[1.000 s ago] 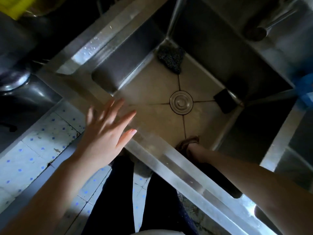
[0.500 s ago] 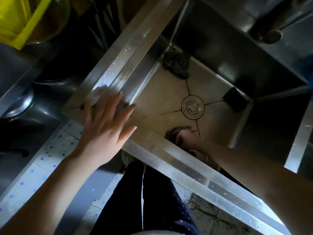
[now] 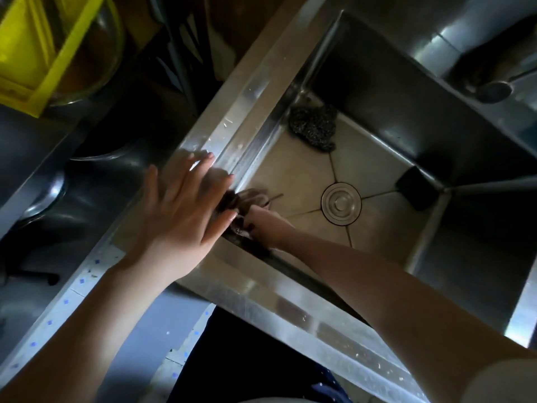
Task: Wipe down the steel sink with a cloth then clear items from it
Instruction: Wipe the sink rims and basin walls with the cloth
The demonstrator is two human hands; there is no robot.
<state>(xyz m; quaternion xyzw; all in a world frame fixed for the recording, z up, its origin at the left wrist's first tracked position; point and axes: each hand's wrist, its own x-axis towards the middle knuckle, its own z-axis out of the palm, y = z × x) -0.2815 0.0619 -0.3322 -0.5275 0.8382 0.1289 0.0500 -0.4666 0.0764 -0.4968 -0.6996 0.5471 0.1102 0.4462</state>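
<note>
The steel sink (image 3: pixel 293 312) is a deep square basin with a round drain (image 3: pixel 340 204) in the middle of its floor. My right hand (image 3: pixel 266 228) is down inside, at the near left corner, gripping a dark brown cloth (image 3: pixel 250 199) against the basin wall. My left hand (image 3: pixel 186 216) rests flat with straight fingers on the sink's left rim, just above that corner. A steel wool scrubber (image 3: pixel 313 128) lies in the far left corner of the floor. A black sponge block (image 3: pixel 417 187) lies in the right corner.
A faucet spout (image 3: pixel 494 90) hangs over the far right side. Left of the sink stand a yellow crate (image 3: pixel 35 53), a glass bowl (image 3: pixel 98 62) and dark steel pots (image 3: pixel 43 199). Tiled floor with blue dots (image 3: pixel 72 289) shows below, beside my dark trousers.
My right hand has dragged the cloth leftward along the near wall into the left corner. My left hand has settled further up on the left rim. The view has shifted right.
</note>
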